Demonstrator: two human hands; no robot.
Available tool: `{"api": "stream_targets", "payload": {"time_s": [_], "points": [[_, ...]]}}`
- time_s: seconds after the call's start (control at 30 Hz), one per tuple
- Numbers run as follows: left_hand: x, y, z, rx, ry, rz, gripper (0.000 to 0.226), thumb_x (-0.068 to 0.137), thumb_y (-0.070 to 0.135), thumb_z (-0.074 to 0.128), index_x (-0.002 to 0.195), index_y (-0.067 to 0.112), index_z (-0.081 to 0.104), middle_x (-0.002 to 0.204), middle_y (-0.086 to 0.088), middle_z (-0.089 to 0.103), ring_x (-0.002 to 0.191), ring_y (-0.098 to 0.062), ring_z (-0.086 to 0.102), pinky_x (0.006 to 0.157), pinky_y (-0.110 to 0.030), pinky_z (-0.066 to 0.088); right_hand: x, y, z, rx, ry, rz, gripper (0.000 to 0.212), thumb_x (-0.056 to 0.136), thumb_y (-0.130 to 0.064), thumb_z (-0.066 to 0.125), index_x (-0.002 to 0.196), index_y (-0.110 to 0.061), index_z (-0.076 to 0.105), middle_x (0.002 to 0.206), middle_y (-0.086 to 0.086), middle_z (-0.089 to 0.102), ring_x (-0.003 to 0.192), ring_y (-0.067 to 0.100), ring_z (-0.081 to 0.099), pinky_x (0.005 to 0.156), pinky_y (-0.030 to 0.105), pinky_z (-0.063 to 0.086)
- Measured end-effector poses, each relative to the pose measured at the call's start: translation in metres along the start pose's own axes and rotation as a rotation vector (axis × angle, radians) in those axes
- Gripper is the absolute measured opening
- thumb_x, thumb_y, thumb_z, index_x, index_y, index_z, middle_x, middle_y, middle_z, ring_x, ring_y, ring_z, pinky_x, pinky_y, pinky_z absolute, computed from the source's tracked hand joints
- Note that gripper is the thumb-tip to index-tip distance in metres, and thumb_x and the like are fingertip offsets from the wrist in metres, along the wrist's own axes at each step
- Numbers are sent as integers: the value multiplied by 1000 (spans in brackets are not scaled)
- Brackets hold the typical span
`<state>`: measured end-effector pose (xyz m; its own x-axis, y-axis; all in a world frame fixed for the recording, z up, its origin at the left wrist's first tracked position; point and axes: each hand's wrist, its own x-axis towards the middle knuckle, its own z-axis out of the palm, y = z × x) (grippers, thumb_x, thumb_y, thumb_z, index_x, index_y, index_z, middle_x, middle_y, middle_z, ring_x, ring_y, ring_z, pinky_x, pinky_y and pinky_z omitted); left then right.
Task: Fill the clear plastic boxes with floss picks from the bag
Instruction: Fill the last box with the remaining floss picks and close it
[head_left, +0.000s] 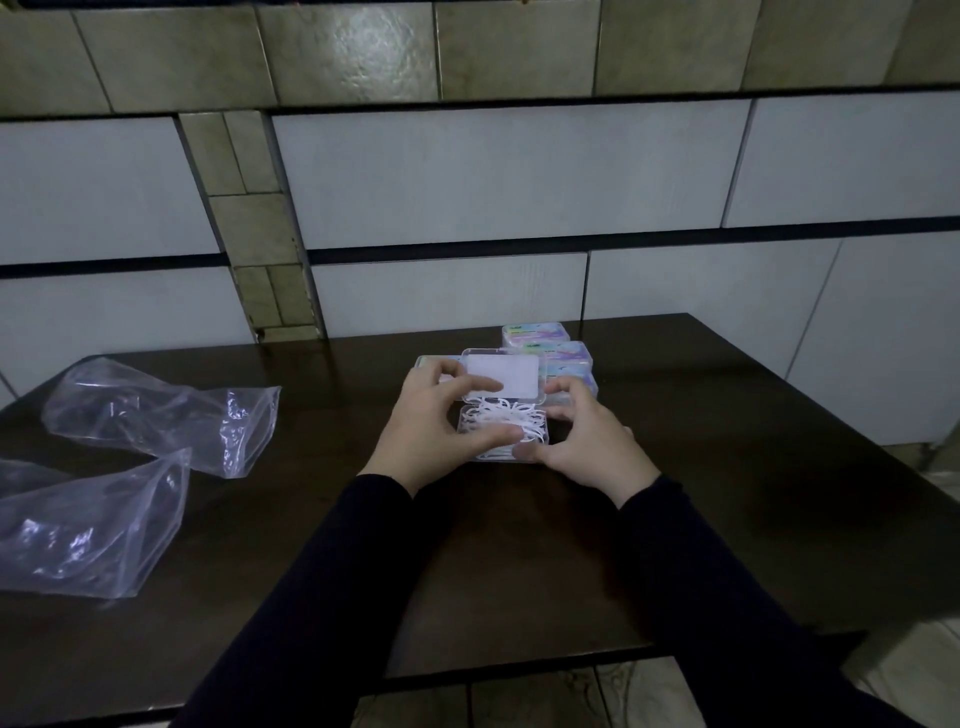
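Clear box (503, 434) sits mid-table (727, 493), lid (503, 376) hinged up, white floss picks (511, 418) heaped above the rim. My left hand (436, 436) grips the lid and the near side; right hand (587, 444) pinches the right edge. I judge it light, thin, slippery: hold by the side walls. Closed boxes (566, 358) stacked behind; bags (156, 410) left.

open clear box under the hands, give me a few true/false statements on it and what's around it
1. The open clear box holds white floss picks. True.
2. Its lid is shut flat. False: it is raised.
3. Both plastic bags lie right of the box. False: the bags lie left.
4. Closed boxes sit behind the open one. True.
5. The left hand and right hand both touch the box. True.
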<state>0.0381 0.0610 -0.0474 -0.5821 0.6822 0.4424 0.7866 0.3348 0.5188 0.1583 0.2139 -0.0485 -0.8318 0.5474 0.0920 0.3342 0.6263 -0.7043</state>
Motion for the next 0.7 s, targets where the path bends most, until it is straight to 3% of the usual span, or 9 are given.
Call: {"api": "stream_targets", "payload": {"time_s": [0.13, 0.3, 0.43, 0.53, 0.6, 0.7], "points": [[3, 3, 7, 54, -18, 47, 44, 74, 52, 73, 113, 36, 65, 106, 12, 47, 101, -1, 39, 91, -23, 40, -1, 0, -1, 10, -11, -1, 73, 71, -47, 79, 128, -38, 35, 132, -12, 56, 125, 14, 46, 104, 44, 29], [6, 0, 10, 46, -15, 57, 42, 76, 50, 73, 114, 35, 65, 106, 11, 48, 102, -2, 41, 91, -26, 42, 0, 1, -1, 45, -34, 6, 72, 69, -45, 81, 124, -40, 35, 130, -11, 57, 125, 15, 47, 107, 49, 32], [11, -2, 12, -77, 46, -10, 57, 80, 49, 70, 131, 42, 47, 133, 10, 37, 120, -2, 27, 97, -24, 29, 2, 4, 0, 67, -29, 6, 73, 66, -46, 84, 120, -41, 35, 130, -10, 59, 125, 15, 48, 107, 50, 33], [15, -7, 11, -172, 50, -109, 69, 86, 47, 64, 144, 44, 26, 154, 8, 22, 138, -13, 18, 105, -34, 24, 4, 5, 2, 89, -31, 14, 77, 62, -46, 86, 120, -41, 34, 130, -10, 59, 126, 16, 47, 109, 50, 31], [14, -9, 9, -251, 25, -143, 69, 88, 45, 62, 145, 47, 22, 150, 9, 29, 132, -11, 28, 101, -29, 32, 3, 6, 1, 105, -32, 15, 79, 62, -45, 86, 119, -42, 32, 129, -10, 60, 127, 16, 47, 110, 50, 30], [9, -6, 4, -260, 46, -112, 56, 90, 41, 61, 139, 46, 34, 126, 13, 50, 102, 2, 46, 78, -12, 37, 3, 6, 1, 111, -34, 18, 93, 62, -46, 86, 134, -39, 27, 131, -9, 59, 127, 17, 47, 110, 50, 30]]}}
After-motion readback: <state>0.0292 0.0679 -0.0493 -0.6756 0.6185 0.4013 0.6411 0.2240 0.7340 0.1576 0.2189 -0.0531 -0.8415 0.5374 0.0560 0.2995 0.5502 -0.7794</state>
